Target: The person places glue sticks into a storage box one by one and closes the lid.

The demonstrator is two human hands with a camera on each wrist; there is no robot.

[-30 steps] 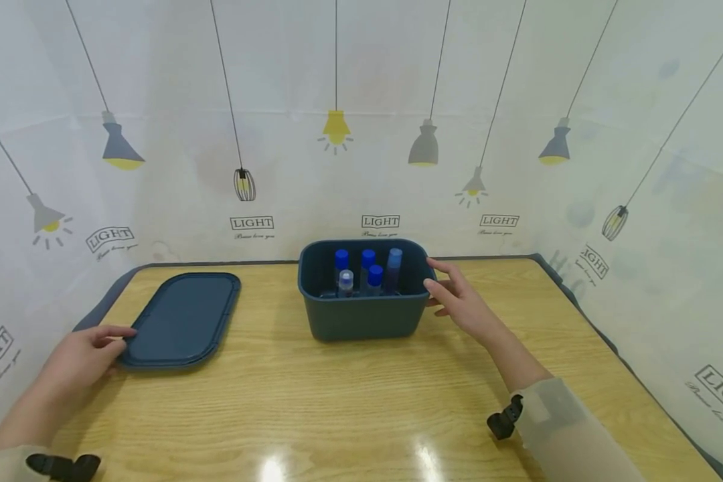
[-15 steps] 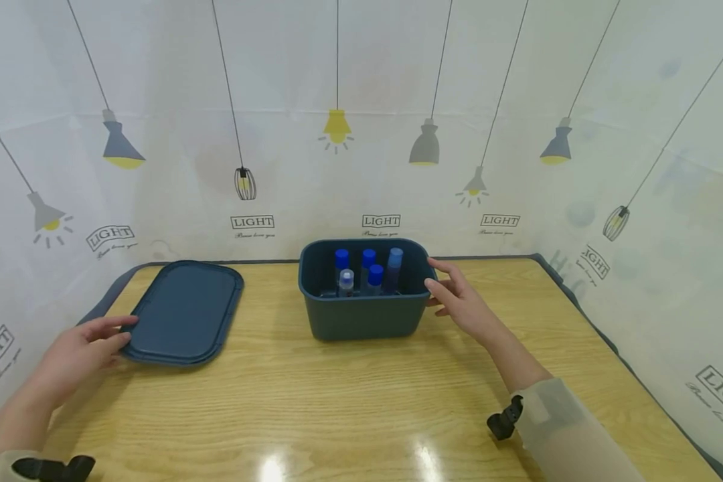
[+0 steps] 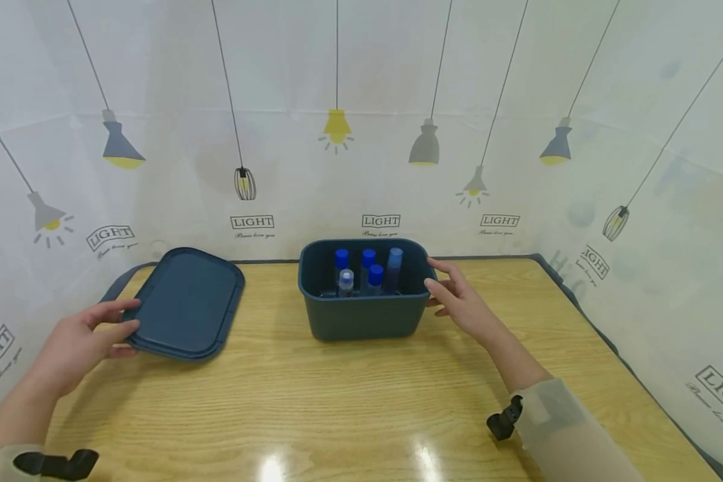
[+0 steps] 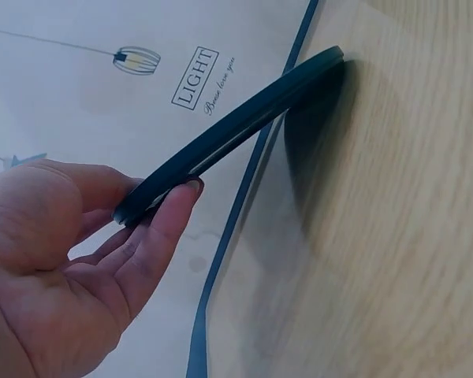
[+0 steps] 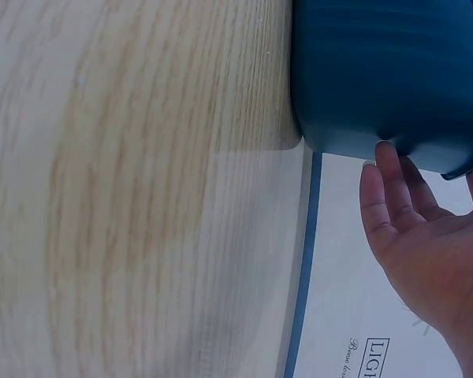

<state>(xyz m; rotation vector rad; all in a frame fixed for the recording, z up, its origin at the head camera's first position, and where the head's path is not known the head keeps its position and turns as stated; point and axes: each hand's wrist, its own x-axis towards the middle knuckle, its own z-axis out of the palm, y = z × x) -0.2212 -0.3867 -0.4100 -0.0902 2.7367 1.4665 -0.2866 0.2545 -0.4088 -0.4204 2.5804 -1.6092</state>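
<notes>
My left hand (image 3: 84, 338) grips the left edge of a dark blue plastic lid (image 3: 187, 304), thumb on one face and fingers on the other. The lid is tilted, its held side raised off the table; in the left wrist view the lid (image 4: 236, 130) shows edge-on, its far end close to the wood. At the right end of a dark blue storage bin (image 3: 364, 318), my right hand (image 3: 464, 304) rests against the wall and rim with relaxed fingers. In the right wrist view, fingertips (image 5: 386, 150) touch the bin's side (image 5: 378, 79).
Several small clear bottles with blue caps stand upright inside the bin, one bottle (image 3: 346, 284) with a clear top. The wooden table (image 3: 337, 402) ends at a dark edge by a white curtain (image 3: 175, 80) printed with lamps.
My left hand has raised the lid from lying nearly flat to a tilt, its far edge now reaching higher in the view. The right hand and bin have stayed put.
</notes>
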